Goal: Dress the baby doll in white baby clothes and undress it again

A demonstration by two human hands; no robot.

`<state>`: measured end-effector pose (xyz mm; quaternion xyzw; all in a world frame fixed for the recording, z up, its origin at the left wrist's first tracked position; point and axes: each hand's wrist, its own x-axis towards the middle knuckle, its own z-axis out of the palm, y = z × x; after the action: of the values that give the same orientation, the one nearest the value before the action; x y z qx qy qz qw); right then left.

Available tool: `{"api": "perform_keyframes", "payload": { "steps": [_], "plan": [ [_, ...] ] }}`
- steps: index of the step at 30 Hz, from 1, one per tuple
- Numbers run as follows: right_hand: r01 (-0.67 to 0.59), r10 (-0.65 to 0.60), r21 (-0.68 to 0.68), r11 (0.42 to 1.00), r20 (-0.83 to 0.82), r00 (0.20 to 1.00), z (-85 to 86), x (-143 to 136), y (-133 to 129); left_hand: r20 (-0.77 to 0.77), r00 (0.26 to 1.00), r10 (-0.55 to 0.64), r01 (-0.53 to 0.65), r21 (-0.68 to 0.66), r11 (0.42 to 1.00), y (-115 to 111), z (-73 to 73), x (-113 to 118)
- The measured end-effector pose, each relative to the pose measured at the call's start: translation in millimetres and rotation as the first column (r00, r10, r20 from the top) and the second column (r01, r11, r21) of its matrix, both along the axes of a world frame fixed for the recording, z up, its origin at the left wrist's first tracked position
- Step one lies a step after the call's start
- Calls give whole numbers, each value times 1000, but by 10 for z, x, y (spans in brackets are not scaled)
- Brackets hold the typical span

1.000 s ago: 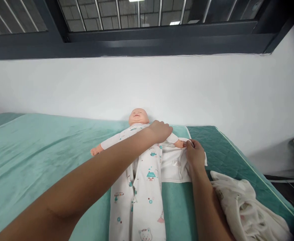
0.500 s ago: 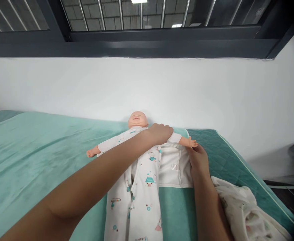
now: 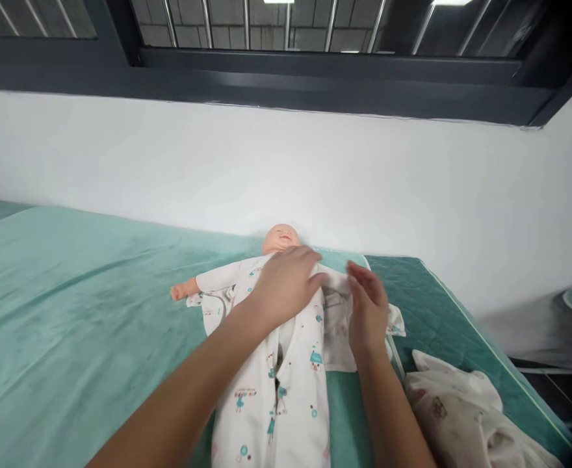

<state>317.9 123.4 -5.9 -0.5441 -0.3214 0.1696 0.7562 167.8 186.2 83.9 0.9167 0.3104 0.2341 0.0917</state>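
A baby doll [image 3: 283, 238] lies on its back near the wall, in a white romper [image 3: 310, 403] with teal and pink prints, over white long sleeves. The romper's front parts down the middle. My left hand [image 3: 290, 283] is over the doll's chest, fingers stretched out and thumb apart. At the end of the doll's arm on the right, my right hand [image 3: 368, 305] has curved, slightly blurred fingers with the thumb apart; it hides the doll's hand there. Just beyond my right wrist lies a printed sleeve [image 3: 396, 322]. The doll's other bare hand [image 3: 183, 289] points left.
Crumpled white printed cloth [image 3: 466, 409] lies at the lower right. A light green sheet [image 3: 95, 325] and a darker quilted mat [image 3: 442, 325] cover the bed. Behind stands a white wall [image 3: 218, 162] under a dark window frame [image 3: 315, 84].
My left hand has moved from the doll's shoulder down onto its chest. My right hand has shifted left, from beside the doll's hand to in front of it. A printed sleeve now shows at the right.
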Motion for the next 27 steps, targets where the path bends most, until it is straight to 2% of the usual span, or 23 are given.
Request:
{"api": "perform_keyframes", "payload": {
  "steps": [2, 4, 6, 9, 13, 16, 18, 21, 24, 27],
  "plan": [
    [-201, 202, -60, 978, 14, 979, 65, -195, -5, 253, 961, 112, -71, -167, 983, -20, -151, -417],
    [-326, 341, -175, 929, 63, 938, 103, -346, -20, 341, 918, 203, -93, -313, 945, -9, -330, -711],
    [-393, 433, -282, 875, 96, 896, 101, -421, -31, 321, 911, 259, -116, -403, 908, 14, -479, -851],
    [-434, 508, -364, 824, 137, 850, 49, -406, -25, 278, 931, 237, -96, -440, 893, 42, -600, -855],
    [-440, 540, -395, 807, 190, 820, -9, -337, 2, 343, 930, 133, -24, -304, 952, 46, -674, -774],
    [-440, 543, -384, 812, 219, 810, -20, -327, 3, 447, 893, 45, -13, -75, 997, -1, -720, -754],
    [-442, 546, -364, 820, 261, 796, -15, -328, -6, 513, 857, -50, -16, 123, 992, -53, -737, -752],
    [-429, 527, -313, 847, 392, 754, 12, -327, -22, 539, 822, -185, -11, 340, 940, -120, -751, -752],
    [-397, 480, -271, 877, 514, 710, 57, -336, -34, 537, 814, -219, -7, 387, 922, -136, -768, -746],
    [-350, 432, -254, 902, 571, 698, 96, -358, -42, 537, 825, -175, -12, 327, 945, -112, -774, -722]
  ]
}}
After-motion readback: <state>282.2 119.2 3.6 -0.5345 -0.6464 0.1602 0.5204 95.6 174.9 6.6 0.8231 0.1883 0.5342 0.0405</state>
